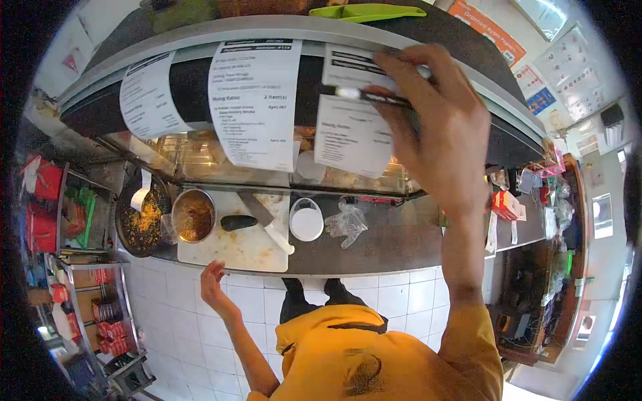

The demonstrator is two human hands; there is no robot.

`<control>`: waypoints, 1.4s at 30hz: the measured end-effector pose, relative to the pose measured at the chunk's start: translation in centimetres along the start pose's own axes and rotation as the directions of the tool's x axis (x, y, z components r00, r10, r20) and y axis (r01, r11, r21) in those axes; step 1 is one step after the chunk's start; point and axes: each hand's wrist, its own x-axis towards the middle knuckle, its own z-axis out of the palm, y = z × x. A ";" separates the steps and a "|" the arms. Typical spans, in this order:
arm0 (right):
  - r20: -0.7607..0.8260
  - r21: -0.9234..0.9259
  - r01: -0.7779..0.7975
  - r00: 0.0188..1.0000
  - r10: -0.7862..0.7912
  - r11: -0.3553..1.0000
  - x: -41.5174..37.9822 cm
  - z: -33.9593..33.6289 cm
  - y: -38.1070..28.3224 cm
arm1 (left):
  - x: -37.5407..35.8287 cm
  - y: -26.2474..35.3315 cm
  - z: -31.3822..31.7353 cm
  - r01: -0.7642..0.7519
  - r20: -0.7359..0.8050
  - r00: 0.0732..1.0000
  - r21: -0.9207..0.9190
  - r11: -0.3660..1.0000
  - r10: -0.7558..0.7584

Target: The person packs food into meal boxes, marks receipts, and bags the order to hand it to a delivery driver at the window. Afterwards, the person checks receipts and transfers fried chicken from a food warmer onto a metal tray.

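My right hand (pixel 441 113) is raised at the upper right, its fingers closed round a black marker (pixel 374 97) that lies across the rightmost paper receipt (pixel 351 137). Two more printed receipts, a long one (pixel 254 107) and a narrower one (pixel 152 97), hang to the left from the same metal rail. My left hand (pixel 214 284) is low, just in front of the counter's edge near the white cutting board (pixel 234 257). Its fingers are bent, and whether they pinch anything is too small to tell.
On the counter are a dark pan (pixel 137 234), a metal bowl of sauce (pixel 194 215), a knife (pixel 267 224), a round white-lidded container (pixel 307 222) and a crumpled plastic glove (pixel 348 222). A green tray (pixel 368 11) lies above the rail. Shelves flank both sides.
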 end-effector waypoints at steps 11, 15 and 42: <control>-0.109 0.209 -0.129 0.982 0.154 0.969 -0.9 -3.4 -2.1 | -3.6 1.5 0.5 -0.093 0.039 0.994 -0.127 0.987 0.099; 0.215 0.519 -0.378 0.926 0.311 0.767 -8.9 -5.8 -4.0 | -4.8 2.7 2.7 -0.184 0.215 0.951 -0.175 0.967 0.221; 0.851 0.096 -0.916 0.278 0.446 0.388 -47.7 10.5 -13.3 | -8.2 -7.0 11.3 0.221 0.786 0.573 0.124 0.967 -0.232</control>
